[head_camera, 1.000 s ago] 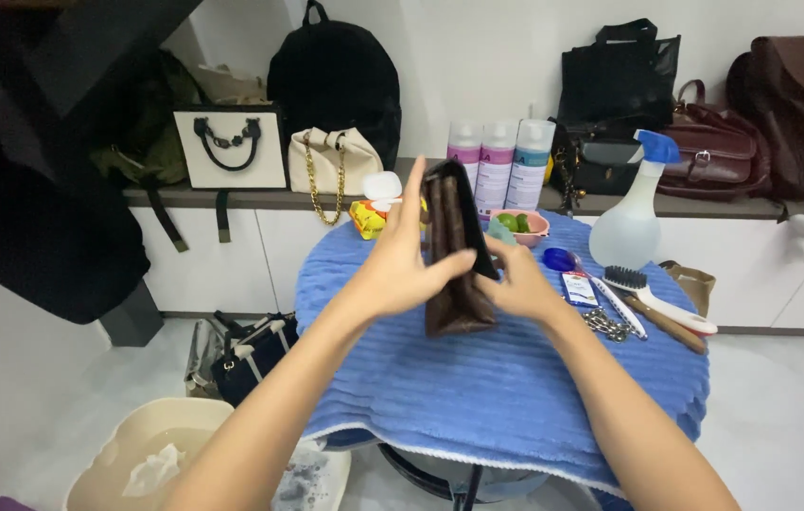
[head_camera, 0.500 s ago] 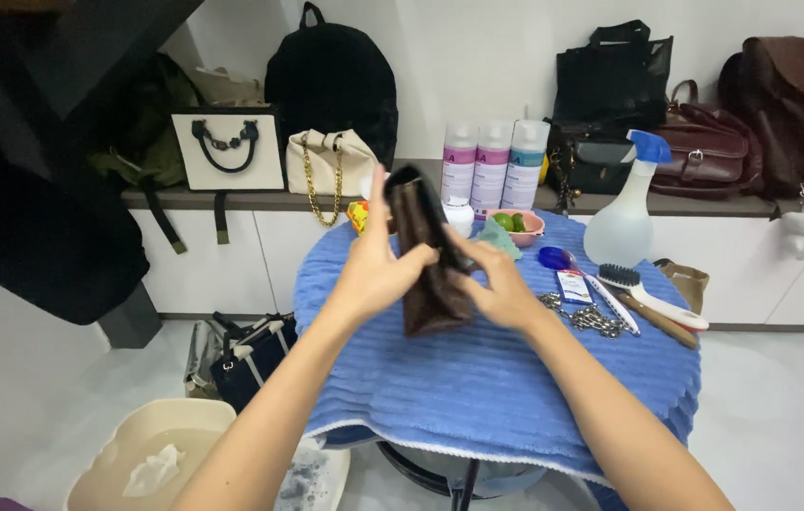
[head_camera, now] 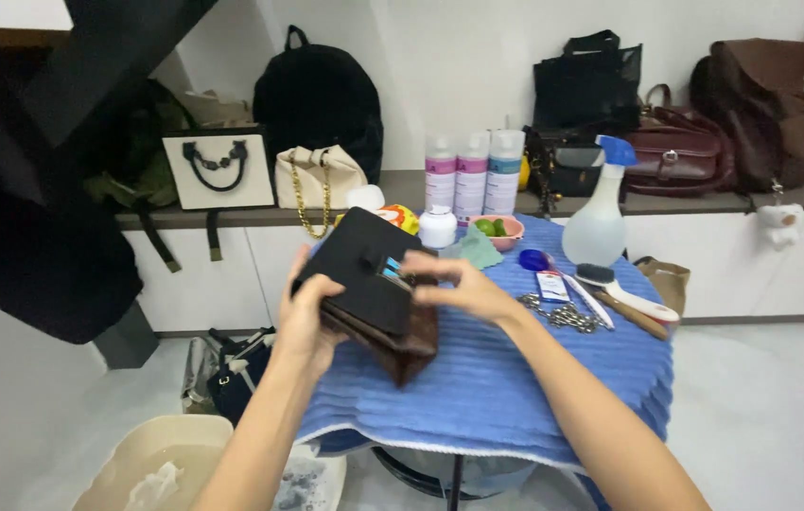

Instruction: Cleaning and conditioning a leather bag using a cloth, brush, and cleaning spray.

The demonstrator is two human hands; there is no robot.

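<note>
The left hand [head_camera: 305, 317] grips the near-left edge of a brown leather wallet with a black lining [head_camera: 374, 289], held open above the blue ribbed towel [head_camera: 506, 378] covering the round counter. The right hand [head_camera: 454, 287] pinches at the card slots inside it. The wallet looks dry, its inside just exposed. Right of it lie a metal chain [head_camera: 563, 314], a white-handled brush [head_camera: 621, 290] and a clear spray bottle [head_camera: 599, 222], all untouched.

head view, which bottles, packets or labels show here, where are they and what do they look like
Three labelled bottles: back of the table, tall, white with pink, purple and teal labels.
Spray bottle: right of them, cloudy white, blue trigger.
Small packet: on the blue towel by the chain, flat, white and blue with a red patch.
Small white jar: before the bottles.
</note>
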